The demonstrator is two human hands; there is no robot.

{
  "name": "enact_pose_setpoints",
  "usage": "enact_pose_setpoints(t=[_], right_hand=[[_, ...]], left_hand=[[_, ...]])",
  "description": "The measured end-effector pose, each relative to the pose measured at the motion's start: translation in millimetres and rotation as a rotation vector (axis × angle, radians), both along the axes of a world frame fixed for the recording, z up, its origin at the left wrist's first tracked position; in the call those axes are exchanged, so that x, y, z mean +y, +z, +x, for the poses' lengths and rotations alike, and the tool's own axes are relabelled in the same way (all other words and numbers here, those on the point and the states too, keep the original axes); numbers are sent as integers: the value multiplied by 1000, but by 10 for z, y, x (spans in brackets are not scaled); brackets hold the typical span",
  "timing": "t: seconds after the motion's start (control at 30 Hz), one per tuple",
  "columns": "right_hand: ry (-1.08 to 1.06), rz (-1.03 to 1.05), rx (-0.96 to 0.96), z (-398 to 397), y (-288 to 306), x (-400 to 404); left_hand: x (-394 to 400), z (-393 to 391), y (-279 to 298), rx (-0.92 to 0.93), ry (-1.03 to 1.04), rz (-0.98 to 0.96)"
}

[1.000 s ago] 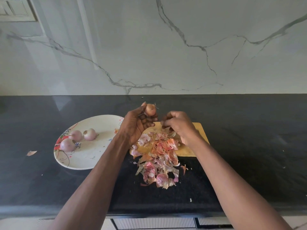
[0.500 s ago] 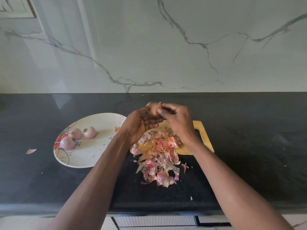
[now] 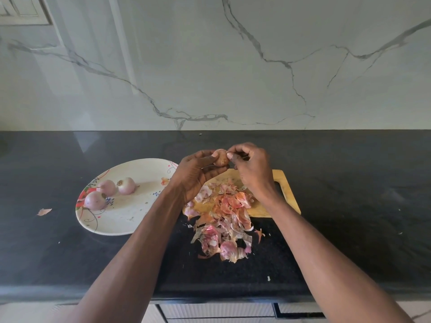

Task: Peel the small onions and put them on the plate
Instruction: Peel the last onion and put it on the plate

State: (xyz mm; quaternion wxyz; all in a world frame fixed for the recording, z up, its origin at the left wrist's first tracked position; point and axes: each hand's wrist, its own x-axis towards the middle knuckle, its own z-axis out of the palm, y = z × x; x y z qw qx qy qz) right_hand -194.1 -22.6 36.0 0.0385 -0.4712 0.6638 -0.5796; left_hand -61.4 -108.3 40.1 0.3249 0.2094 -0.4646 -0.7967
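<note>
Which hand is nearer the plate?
Left. The left hand sits at the plate's right rim, holding an onion; the right hand is farther right, over the cutting board.

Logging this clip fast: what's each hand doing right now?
Left hand: fingers curled round the small onion, holding it.
Right hand: fingertips pinching at that onion's skin.

Three peeled onions [image 3: 107, 191] are lying on one plate [image 3: 130, 220]. One unpeeled onion [image 3: 220, 157] is sitting right of the plate, between two hands. One cutting board [image 3: 285, 194] is lying right of the plate.
</note>
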Motion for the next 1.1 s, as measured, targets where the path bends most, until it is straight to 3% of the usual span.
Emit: enact_pose_setpoints(t=[0.37, 0.5, 0.67, 0.87, 1.1], right_hand=[[59, 133, -7, 25, 28, 40], [73, 155, 47, 27, 25, 66], [97, 29, -37, 31, 50, 86], [90, -14, 1, 51, -13, 39], [71, -133, -63, 19, -19, 39]], left_hand=[[-80, 19, 0, 120, 136, 153], [-87, 66, 27, 139, 69, 168], [-64, 65, 37, 137, 14, 138], [-9, 35, 41, 124, -19, 64], [-10, 38, 22, 22, 1, -7]])
